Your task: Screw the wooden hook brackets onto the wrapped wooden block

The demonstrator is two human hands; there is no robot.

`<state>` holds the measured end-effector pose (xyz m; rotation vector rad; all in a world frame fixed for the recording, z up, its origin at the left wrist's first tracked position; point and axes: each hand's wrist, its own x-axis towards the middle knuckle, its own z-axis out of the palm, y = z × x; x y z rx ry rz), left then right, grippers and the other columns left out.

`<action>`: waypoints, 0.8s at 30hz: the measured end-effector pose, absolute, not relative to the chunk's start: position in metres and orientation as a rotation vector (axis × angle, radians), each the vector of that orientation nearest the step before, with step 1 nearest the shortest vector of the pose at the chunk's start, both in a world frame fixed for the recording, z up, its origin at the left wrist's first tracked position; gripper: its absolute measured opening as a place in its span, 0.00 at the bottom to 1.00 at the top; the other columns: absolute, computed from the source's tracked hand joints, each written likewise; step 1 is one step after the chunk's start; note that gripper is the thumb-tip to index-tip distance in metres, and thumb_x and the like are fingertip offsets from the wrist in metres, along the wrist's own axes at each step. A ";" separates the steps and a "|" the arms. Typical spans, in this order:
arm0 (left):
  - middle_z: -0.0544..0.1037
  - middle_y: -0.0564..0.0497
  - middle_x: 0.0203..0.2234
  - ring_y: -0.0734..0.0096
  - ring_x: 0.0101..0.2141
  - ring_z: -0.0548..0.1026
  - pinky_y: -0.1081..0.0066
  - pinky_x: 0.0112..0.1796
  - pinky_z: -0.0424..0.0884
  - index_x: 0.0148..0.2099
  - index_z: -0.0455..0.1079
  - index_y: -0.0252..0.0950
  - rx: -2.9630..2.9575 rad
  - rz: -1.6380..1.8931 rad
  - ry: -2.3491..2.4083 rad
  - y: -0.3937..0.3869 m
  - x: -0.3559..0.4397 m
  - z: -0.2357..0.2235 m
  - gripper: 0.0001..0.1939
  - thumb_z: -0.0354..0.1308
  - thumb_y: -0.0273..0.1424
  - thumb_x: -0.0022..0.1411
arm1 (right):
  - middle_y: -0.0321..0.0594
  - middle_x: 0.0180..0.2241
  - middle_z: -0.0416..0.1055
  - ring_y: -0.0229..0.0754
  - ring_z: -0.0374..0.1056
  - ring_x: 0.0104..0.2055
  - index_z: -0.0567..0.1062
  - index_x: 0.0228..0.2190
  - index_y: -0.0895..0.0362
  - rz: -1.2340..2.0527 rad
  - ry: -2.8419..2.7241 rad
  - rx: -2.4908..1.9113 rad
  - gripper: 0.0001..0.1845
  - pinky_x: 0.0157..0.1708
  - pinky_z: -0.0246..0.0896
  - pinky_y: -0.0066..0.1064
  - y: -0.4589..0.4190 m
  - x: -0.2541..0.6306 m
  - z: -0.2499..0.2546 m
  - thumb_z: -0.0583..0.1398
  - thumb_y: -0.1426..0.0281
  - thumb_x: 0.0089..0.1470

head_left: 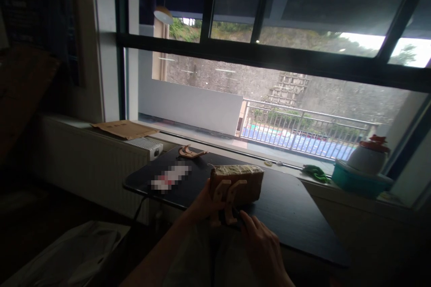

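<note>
My left hand (203,202) is closed around a pale wooden bracket (231,199) with two parallel hooked arms. The bracket stands upright in front of a brown cardboard box (251,188) whose top is covered in shiny clear wrap or tape. Whether the bracket touches the box is hard to tell. My right hand (261,237) is closed low beside the bracket's right arm, around a dark slim tool (237,212) that is mostly hidden by the fingers. A similar curved wooden piece (191,152) lies at the table's far left.
The dark table (289,210) stands against the window sill. A blurred-out white and red item (170,178) lies on its left. On the sill are a green cloth (316,173), a teal container (358,180) and a white jug (367,157). Flat cardboard (124,129) rests above the radiator (117,161).
</note>
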<state>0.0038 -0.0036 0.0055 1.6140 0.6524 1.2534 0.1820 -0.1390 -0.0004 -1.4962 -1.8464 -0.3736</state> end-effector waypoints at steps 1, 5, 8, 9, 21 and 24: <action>0.73 0.46 0.48 0.52 0.49 0.71 0.59 0.47 0.71 0.56 0.61 0.38 1.600 1.257 0.656 -0.003 0.004 0.005 0.41 0.73 0.30 0.39 | 0.43 0.36 0.78 0.44 0.75 0.34 0.74 0.47 0.56 -0.272 -1.802 -1.509 0.18 0.29 0.66 0.29 -0.138 0.182 -0.001 0.49 0.68 0.62; 0.75 0.47 0.42 0.53 0.44 0.73 0.61 0.41 0.72 0.50 0.64 0.37 1.533 1.271 0.698 -0.002 0.005 0.007 0.33 0.72 0.32 0.41 | 0.41 0.33 0.79 0.46 0.75 0.34 0.77 0.39 0.55 0.190 -1.500 -1.513 0.18 0.29 0.67 0.29 -0.135 0.177 0.004 0.52 0.59 0.59; 0.76 0.47 0.38 0.54 0.42 0.75 0.61 0.39 0.73 0.47 0.65 0.35 1.495 1.251 0.713 -0.004 0.005 0.012 0.28 0.70 0.34 0.44 | 0.42 0.29 0.78 0.46 0.74 0.31 0.78 0.36 0.57 0.300 -1.282 -1.417 0.21 0.28 0.66 0.30 -0.134 0.176 0.010 0.54 0.55 0.56; 0.76 0.48 0.38 0.54 0.42 0.75 0.61 0.39 0.73 0.47 0.65 0.35 1.485 1.243 0.713 -0.004 0.006 0.013 0.28 0.70 0.34 0.44 | 0.42 0.27 0.77 0.46 0.73 0.30 0.78 0.37 0.57 0.315 -1.232 -1.395 0.22 0.27 0.66 0.30 -0.135 0.177 0.012 0.54 0.55 0.55; 0.77 0.46 0.40 0.51 0.45 0.74 0.59 0.43 0.72 0.48 0.67 0.35 1.411 1.266 0.748 -0.004 0.008 0.015 0.27 0.67 0.40 0.48 | 0.38 0.29 0.76 0.42 0.70 0.28 0.75 0.38 0.55 0.232 -1.162 -1.405 0.19 0.29 0.63 0.29 -0.153 0.166 0.045 0.56 0.54 0.53; 0.77 0.45 0.41 0.51 0.45 0.74 0.60 0.42 0.72 0.49 0.66 0.34 1.404 1.272 0.751 -0.003 0.007 0.014 0.27 0.66 0.41 0.50 | 0.37 0.29 0.76 0.42 0.69 0.28 0.75 0.37 0.54 0.217 -1.211 -1.412 0.18 0.30 0.63 0.30 -0.150 0.158 0.046 0.55 0.55 0.54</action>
